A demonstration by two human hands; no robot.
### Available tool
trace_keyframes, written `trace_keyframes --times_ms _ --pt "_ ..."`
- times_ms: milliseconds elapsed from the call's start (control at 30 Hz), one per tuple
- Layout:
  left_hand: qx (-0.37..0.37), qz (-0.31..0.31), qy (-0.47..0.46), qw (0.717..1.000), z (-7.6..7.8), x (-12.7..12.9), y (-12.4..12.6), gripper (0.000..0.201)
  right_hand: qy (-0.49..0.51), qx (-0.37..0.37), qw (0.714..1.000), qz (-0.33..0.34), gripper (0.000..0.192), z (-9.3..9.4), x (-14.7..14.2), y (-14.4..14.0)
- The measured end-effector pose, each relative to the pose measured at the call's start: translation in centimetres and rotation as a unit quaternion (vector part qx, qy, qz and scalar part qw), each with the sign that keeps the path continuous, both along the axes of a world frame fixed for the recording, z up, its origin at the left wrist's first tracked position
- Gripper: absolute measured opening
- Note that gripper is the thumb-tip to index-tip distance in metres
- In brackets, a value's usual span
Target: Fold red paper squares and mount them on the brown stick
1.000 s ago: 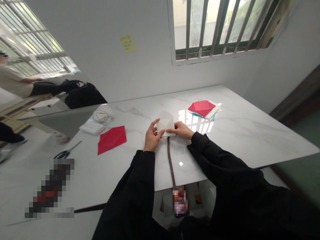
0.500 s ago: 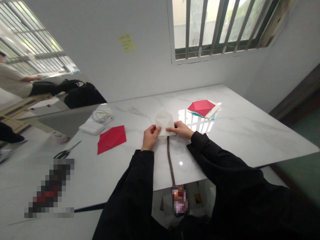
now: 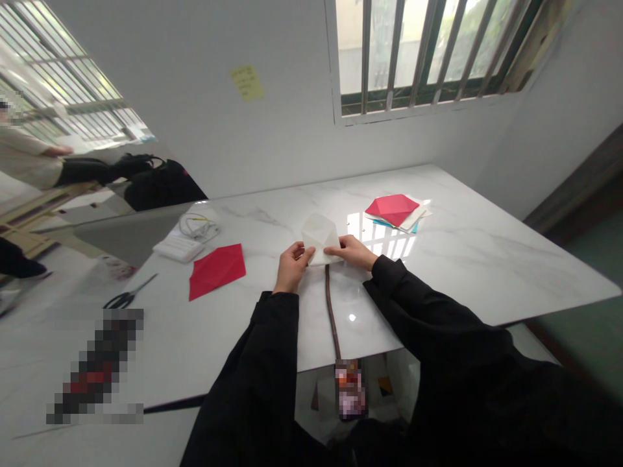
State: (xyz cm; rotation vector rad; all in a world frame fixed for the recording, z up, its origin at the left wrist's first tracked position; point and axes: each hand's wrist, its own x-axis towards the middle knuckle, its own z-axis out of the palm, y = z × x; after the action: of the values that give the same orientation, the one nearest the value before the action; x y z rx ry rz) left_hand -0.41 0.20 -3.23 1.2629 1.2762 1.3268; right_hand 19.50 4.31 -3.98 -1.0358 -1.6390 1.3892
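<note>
A cream-white paper envelope (image 3: 320,232) with its pointed flap raised is held just above the table in front of me. My left hand (image 3: 293,264) pinches its lower left side, thumb on the front face. On the lower right side, my right hand (image 3: 355,251) grips it the same way, thumb pressed near the middle. Below the envelope a thin dark brown strip (image 3: 331,311) runs toward the table's front edge. To the left of my hands lies an unfolded red paper envelope (image 3: 218,271).
On the right sits a stack of envelopes with a red one (image 3: 393,209) on top. Scissors (image 3: 127,296) and a white box with a coiled cable (image 3: 197,225) lie to the left. A blurred-out object (image 3: 97,370) is at the lower left. A person (image 3: 29,155) sits beyond the table.
The envelope's upper flap has tipped slightly and its crease lines look different. Both hands keep their hold in almost the same place.
</note>
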Motion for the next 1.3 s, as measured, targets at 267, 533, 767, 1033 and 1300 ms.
trace_keyframes --times_ms 267,533,767,1033,1300 --pt "-0.029 -0.060 -0.010 0.998 0.7 -0.3 -0.5 0.058 0.059 -0.005 0.997 -0.050 0.029 -0.3 0.0 0.2" --pt "-0.047 -0.030 -0.028 0.998 0.3 -0.3 -0.2 0.064 0.086 -0.007 0.995 -0.052 0.028 0.1 0.0 -0.1" --pt "-0.035 -0.025 -0.066 0.997 1.1 -0.3 -0.6 0.063 0.092 -0.033 0.992 -0.086 0.028 0.4 0.1 -0.1" --pt "0.051 -0.025 0.038 0.998 1.0 -0.3 -0.8 0.045 0.091 -0.058 0.986 -0.129 0.026 0.9 0.1 -0.1" --pt "0.069 -0.022 0.049 0.996 0.9 -0.1 -0.8 0.044 0.093 -0.074 0.986 -0.121 0.026 0.8 0.1 -0.2"
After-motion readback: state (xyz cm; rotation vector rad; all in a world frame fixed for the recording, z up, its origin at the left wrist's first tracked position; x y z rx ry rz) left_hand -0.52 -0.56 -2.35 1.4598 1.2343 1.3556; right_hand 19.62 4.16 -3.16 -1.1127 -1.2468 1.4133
